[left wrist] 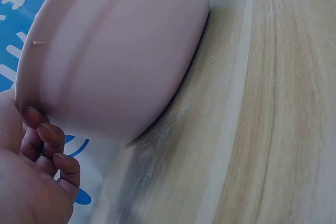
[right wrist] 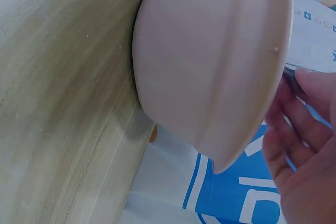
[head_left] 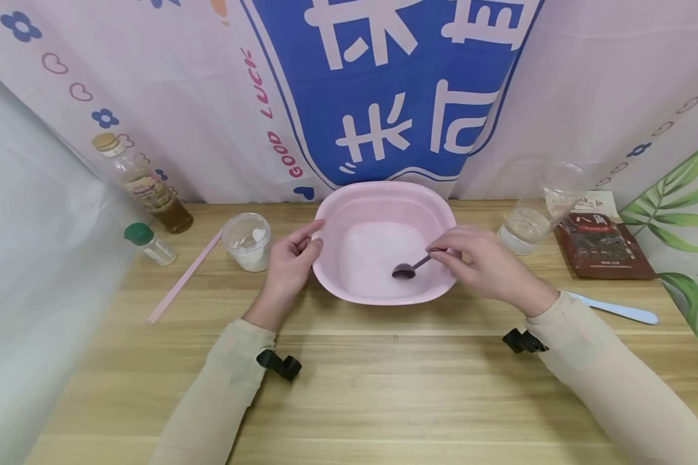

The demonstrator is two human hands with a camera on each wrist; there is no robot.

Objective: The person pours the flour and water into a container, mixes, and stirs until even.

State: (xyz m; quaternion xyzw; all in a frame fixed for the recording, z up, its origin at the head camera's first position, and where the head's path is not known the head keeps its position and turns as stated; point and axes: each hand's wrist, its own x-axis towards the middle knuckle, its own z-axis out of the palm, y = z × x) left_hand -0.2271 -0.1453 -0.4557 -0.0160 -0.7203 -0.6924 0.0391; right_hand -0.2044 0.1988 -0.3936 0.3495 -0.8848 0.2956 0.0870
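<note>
A pink basin stands on the wooden desk toward the middle of its far edge, with what looks like white powder or pale liquid lying in its bottom. The right hand reaches over the basin's right rim and pinches the handle of a small dark spoon between thumb and fingertips; the spoon's bowl rests low inside the basin, near its front wall. The left hand steadies the basin at its left rim, thumb over the edge and fingers curled against the outer wall.

Judging by this, the work is at the stirring or spooning stage: something is already in the basin, and the spoon is down in it, though whether it is mixed cannot be told.

Along the far left edge stand an oil bottle, a small green-capped shaker and a clear cup of white powder, with a pink stick lying beside them. At the far right are a clear cup of water, a dark red packet and a pale blue spatula.
</note>
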